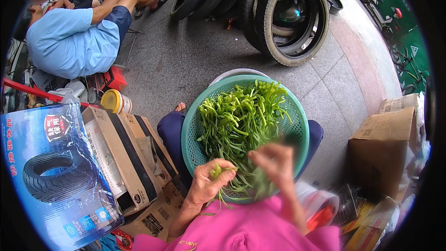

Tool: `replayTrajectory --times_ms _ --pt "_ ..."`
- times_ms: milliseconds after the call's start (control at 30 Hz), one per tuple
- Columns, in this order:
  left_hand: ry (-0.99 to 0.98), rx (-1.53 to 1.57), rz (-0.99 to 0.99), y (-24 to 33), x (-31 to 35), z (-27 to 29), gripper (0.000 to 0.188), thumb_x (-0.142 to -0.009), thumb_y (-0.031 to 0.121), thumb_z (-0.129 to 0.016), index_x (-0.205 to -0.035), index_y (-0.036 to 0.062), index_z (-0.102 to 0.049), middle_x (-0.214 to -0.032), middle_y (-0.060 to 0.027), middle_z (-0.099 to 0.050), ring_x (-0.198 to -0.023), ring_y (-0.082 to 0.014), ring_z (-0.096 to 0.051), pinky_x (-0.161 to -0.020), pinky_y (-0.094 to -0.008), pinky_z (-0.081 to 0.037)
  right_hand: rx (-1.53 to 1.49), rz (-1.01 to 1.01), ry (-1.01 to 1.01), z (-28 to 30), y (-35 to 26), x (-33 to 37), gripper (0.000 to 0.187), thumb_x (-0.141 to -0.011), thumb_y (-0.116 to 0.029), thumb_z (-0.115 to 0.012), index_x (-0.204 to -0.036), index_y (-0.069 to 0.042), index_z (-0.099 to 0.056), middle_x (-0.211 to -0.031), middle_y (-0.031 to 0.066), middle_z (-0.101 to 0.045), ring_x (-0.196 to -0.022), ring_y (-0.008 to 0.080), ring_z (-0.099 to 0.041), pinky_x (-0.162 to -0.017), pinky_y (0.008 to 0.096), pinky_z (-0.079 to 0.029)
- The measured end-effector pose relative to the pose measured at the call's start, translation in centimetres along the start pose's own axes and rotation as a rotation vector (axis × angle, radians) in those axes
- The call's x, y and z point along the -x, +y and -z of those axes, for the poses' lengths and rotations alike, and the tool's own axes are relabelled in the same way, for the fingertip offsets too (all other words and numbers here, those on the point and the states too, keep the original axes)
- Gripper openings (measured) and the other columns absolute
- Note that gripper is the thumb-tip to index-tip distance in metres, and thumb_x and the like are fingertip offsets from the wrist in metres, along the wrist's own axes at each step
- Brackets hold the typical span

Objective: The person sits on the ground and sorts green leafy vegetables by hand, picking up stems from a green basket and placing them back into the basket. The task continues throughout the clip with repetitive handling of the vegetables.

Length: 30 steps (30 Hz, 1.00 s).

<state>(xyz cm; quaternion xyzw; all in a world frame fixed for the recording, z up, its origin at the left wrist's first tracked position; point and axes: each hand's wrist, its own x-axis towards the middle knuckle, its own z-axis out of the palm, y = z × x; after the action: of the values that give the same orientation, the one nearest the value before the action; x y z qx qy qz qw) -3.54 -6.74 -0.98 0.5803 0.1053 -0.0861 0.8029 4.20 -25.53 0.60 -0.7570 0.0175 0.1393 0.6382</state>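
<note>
A round green plastic colander (189, 111) rests on my lap, heaped with long-stemmed leafy greens (241, 116) that look like water spinach. At its near edge my left hand (211, 181) is closed around a small bunch of green stems (216, 171), whose thin leaves hang below the fist. My right hand (276, 165) is raised over the colander's near right side, to the right of the left one. Motion smears its fingers, and whether anything is between them I cannot make out. Some leaves below it are blurred too.
Cardboard boxes (134, 158) and a blue tire box (60, 172) stand at my left. Another brown carton (383, 144) sits at right, near a plastic bag (320, 207). Tires (292, 23) stand ahead on the tiled floor. A person in a light blue shirt (74, 42) sits far left.
</note>
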Motion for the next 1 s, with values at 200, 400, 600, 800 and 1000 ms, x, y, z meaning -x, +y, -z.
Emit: replayTrajectory --times_ms 200,400,600,800,1000 --pt "0.145 0.095 -0.104 0.3 -0.5 2.5 0.014 -0.1 0.016 -0.057 -0.099 0.0019 -0.054 -0.08 -0.0083 -0.065 -0.068 -0.011 -0.059 -0.066 -0.0239 -0.048 0.496 0.307 0.136 -2.1 0.5 -2.3 0.014 -0.084 -0.012 -0.075 -0.091 -0.002 -0.07 -0.07 0.0051 -0.068 -0.052 0.0102 -0.059 -0.05 0.0261 -0.045" --pt "0.224 0.105 -0.12 1.2 -0.6 2.7 0.015 -0.1 0.016 -0.058 -0.099 0.0024 -0.053 -0.08 -0.0095 -0.065 -0.065 -0.0121 -0.059 -0.064 -0.0244 -0.049 0.285 0.343 0.061 -3.1 1.0 -3.1 0.012 -0.087 -0.006 -0.07 -0.098 -0.001 -0.071 -0.072 0.0077 -0.069 -0.058 0.0126 -0.066 -0.053 0.0266 -0.05" --pt "0.23 0.221 -0.117 1.3 -0.4 2.9 0.016 -0.095 0.015 -0.065 -0.099 0.0042 -0.053 -0.075 -0.0059 -0.061 -0.057 -0.0096 -0.053 -0.054 -0.0233 -0.045 -0.255 0.184 0.026 1.8 -4.3 0.4 0.007 -0.089 -0.001 -0.068 -0.092 0.005 -0.069 -0.074 0.0095 -0.069 -0.061 0.0136 -0.066 -0.055 0.0236 -0.053" --pt "0.233 0.322 -0.031 1.8 -0.8 2.5 0.023 -0.084 0.005 -0.077 -0.093 0.0048 -0.055 -0.067 0.001 -0.053 -0.047 -0.0051 -0.043 -0.04 -0.0208 -0.032 -0.922 0.18 -0.152 5.6 -1.0 0.1 0.017 -0.093 -0.011 -0.064 -0.095 0.006 -0.063 -0.073 0.0143 -0.066 -0.051 0.017 -0.061 -0.045 0.025 -0.051" --pt "0.243 0.307 0.011 3.0 -1.1 1.5 0.015 -0.085 0.008 -0.075 -0.088 0.0011 -0.063 -0.068 -0.0034 -0.06 -0.048 -0.006 -0.049 -0.039 -0.0186 -0.034 -0.933 -0.114 -0.28 3.9 0.3 -1.0 0.013 -0.093 -0.01 -0.065 -0.093 0.003 -0.065 -0.072 0.0106 -0.068 -0.049 0.0134 -0.058 -0.045 0.0237 -0.048"
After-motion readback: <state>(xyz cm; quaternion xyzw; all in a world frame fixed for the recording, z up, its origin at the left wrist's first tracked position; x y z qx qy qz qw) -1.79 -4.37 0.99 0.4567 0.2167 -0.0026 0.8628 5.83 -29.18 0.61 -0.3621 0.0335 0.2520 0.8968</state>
